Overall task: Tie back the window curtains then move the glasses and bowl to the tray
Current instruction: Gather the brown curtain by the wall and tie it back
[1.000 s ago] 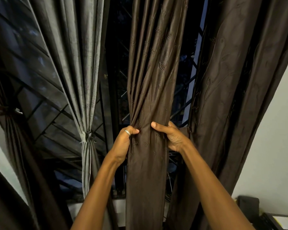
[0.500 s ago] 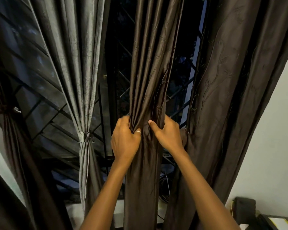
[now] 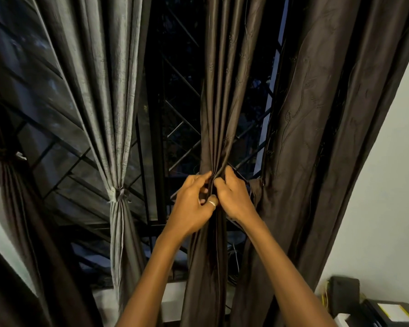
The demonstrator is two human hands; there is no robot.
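Middle curtain: dark brown with a satin sheen and small stitched leaf motifs. Right curtain: same brown, embroidered trailing vines. Grey curtain: light grey, fine woven streaks. Far-left curtain: dark brown; I can't make out a pattern. Grille: black diagonal lattice. Wall: white. Ring on my left hand: silver. Box: black. Label: yellow.

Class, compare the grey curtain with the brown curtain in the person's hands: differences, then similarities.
The grey curtain is pale and matte; the brown curtain is dark and glossy, with embroidery. The grey curtain is cinched by a tie; the brown curtain is bunched by the left hand and right hand. Both hang gathered before the window grille.
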